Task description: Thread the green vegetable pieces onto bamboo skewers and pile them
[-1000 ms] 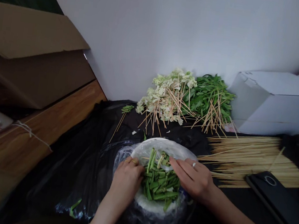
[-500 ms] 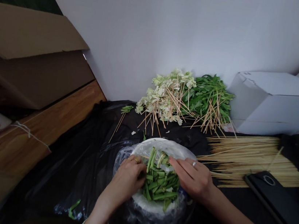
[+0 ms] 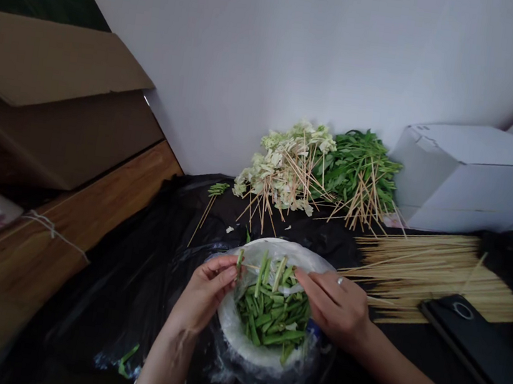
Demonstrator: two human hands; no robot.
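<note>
A white bowl (image 3: 237, 340) lined with a clear plastic bag holds several cut green stems (image 3: 275, 311). My left hand (image 3: 205, 292) is lifted at the bowl's left rim, pinching one short green stem piece (image 3: 240, 259) between thumb and fingers. My right hand (image 3: 333, 306) rests over the bowl's right side, fingers together pointing left at the pile and holding a thin skewer (image 3: 253, 268) that runs left over the stems.
Black plastic sheeting (image 3: 139, 290) covers the table. Behind the bowl lie skewered pale cabbage (image 3: 281, 167) and skewered green leaves (image 3: 361, 168). A pile of bare bamboo skewers (image 3: 425, 271), a black phone (image 3: 469, 330) and a white box (image 3: 471, 176) sit to the right. Cardboard (image 3: 55, 102) stands at the left.
My left hand has come up out of the stem pile and now pinches a single stem piece above the rim. My right hand has barely shifted.
</note>
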